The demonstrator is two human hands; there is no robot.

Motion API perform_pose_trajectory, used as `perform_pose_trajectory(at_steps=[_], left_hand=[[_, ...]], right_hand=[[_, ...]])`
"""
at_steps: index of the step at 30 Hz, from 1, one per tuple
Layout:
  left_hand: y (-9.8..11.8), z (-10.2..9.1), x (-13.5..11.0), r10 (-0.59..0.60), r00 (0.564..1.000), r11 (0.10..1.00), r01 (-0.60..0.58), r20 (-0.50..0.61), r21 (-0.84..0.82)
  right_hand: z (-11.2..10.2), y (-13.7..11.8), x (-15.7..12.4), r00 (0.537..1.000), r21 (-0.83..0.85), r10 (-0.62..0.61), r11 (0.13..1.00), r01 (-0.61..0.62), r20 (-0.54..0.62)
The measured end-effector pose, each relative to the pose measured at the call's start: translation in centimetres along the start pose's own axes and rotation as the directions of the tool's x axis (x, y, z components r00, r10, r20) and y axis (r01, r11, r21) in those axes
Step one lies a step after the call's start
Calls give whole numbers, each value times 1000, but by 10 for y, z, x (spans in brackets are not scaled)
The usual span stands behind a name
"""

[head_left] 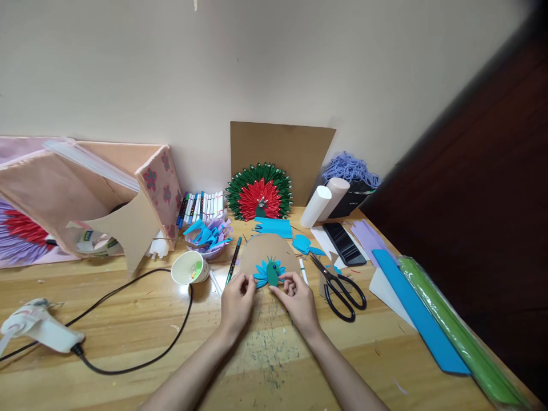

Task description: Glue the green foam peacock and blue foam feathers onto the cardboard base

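A brown cardboard semicircle point(268, 251) lies on the wooden table point(128, 342), with blue paper feathers point(262, 274) and a green bird body point(272, 273) at its near edge. My left hand point(237, 301) pinches the near left edge of this piece, fingers closed by the blue feathers. My right hand point(296, 299) pinches the near right edge, fingertips touching the cardboard beside the green body.
Black scissors point(340, 285) lie right of my right hand; a phone point(343, 242), paper rolls point(319, 205), blue point(422, 317) and green point(458, 337) sheets sit further right. A paper cup point(189, 267), a green pen point(233, 260), markers point(201, 206), a glue gun point(40, 331) and its cord are left. A finished peacock fan point(259, 193) leans against the wall.
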State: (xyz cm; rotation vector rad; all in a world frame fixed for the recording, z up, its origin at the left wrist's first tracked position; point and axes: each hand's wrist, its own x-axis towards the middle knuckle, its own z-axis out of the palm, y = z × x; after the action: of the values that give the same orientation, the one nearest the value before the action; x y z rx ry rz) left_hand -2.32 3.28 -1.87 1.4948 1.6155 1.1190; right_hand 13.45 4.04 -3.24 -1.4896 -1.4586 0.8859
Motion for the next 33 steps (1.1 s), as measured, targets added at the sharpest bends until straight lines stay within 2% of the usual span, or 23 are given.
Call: perform_pose_trajectory(at_steps=[6,9,15,20,24,33], left_hand=[[5,-1,-2,102,994,995,-102,-28,17],[6,-2,-2,135,991,991,-135,9,-8],[5,-1,0,119,991,993,-119,57,-6],[6,-1,-1,114,993,993,-114,28,-7],[5,-1,-2,80,996,995,-78,35,-70],[3,0,0,41,999,984,-36,24,-174]], right_hand=[[0,1,-3,995,-18,-89,996,90,37],[0,-1,-4,991,-36,-120,992,122,60],[-2,-8,-7,979,-60,-169,983,176,111],[-1,-8,-7,978,-42,-173,983,179,117],[-1,-7,-6,979,-36,-163,985,169,118],[-4,-11,-7,968,-45,-220,973,227,118]])
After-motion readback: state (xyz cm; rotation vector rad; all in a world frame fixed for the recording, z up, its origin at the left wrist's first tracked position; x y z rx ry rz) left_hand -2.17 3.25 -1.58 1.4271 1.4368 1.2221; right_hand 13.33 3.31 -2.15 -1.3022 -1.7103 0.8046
